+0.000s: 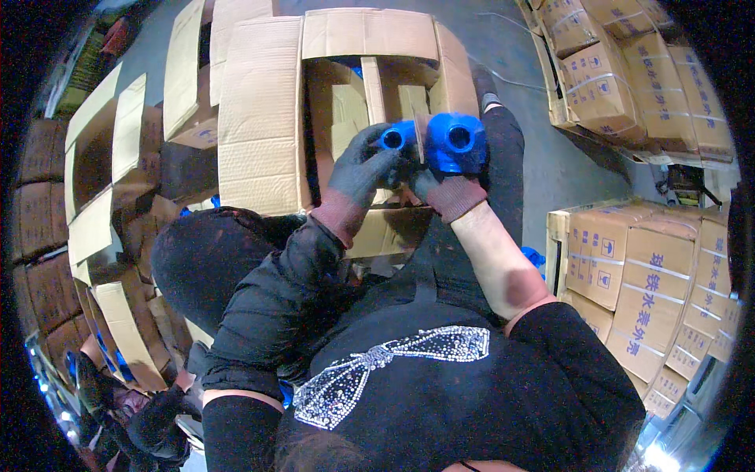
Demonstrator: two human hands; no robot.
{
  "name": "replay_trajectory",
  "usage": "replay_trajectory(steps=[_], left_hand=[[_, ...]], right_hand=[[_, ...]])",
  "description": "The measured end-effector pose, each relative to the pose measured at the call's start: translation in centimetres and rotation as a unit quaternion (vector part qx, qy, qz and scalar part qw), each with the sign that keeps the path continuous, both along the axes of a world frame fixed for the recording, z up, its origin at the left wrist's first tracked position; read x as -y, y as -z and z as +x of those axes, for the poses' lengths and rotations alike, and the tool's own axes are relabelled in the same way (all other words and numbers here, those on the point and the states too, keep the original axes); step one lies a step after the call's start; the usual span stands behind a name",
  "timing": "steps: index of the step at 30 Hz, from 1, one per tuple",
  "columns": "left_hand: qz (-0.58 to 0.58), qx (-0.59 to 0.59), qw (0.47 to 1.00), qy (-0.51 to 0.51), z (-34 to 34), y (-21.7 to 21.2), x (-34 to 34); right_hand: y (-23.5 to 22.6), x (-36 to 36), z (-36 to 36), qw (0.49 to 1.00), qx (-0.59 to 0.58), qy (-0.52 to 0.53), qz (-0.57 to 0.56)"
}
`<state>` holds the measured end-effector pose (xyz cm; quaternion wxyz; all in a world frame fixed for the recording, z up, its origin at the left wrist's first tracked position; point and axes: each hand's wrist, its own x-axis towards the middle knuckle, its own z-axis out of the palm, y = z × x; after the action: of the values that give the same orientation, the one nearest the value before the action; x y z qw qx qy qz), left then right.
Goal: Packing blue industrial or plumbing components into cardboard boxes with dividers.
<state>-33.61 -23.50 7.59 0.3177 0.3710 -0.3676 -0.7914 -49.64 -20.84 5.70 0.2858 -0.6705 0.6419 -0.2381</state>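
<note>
Both of my hands wear dark gloves with maroon cuffs and meet above an open cardboard box (pixel 261 118). My left hand (pixel 363 167) is closed around a small blue tubular end (pixel 395 136) with a round dark opening. My right hand (pixel 442 191) is below a larger blue hollow fitting (pixel 456 143), its fingers mostly hidden behind it and seeming to grip it. Between the two blue parts stands a thin brown edge, perhaps cardboard. Whether the blue parts are one piece or two I cannot tell. Inside the box, cardboard dividers (pixel 371 90) show.
More open boxes (pixel 189 86) stand to the left, with stacked brown cartons (pixel 43 212) beyond. Strapped cartons on pallets (pixel 602 94) rise at the far right, and another stack (pixel 637 275) nearer. Grey floor (pixel 562 169) lies between. Another person (pixel 141 425) is at the lower left.
</note>
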Motion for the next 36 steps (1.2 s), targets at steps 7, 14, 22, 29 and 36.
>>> replay_trajectory(steps=[7,14,22,29,36], left_hand=[[0.006,0.026,0.999,-0.03,-0.5,0.6,0.6],[-0.005,0.068,0.996,-0.05,-0.9,0.9,1.5],[0.017,0.036,0.997,-0.067,-0.8,1.7,2.1],[0.049,0.025,0.997,-0.059,-0.7,1.5,1.8],[0.039,0.077,0.995,-0.055,-0.8,1.1,1.4]], right_hand=[[-1.0,0.1,0.1,0.996,-0.08,0.001,0.029],[-1.2,0.1,0.4,0.686,0.653,0.299,0.118],[-0.1,-0.1,0.0,0.392,0.864,0.279,0.146],[2.1,0.3,-1.5,0.282,0.9,0.296,0.153],[2.3,0.4,-1.4,0.33,0.838,0.402,0.165]])
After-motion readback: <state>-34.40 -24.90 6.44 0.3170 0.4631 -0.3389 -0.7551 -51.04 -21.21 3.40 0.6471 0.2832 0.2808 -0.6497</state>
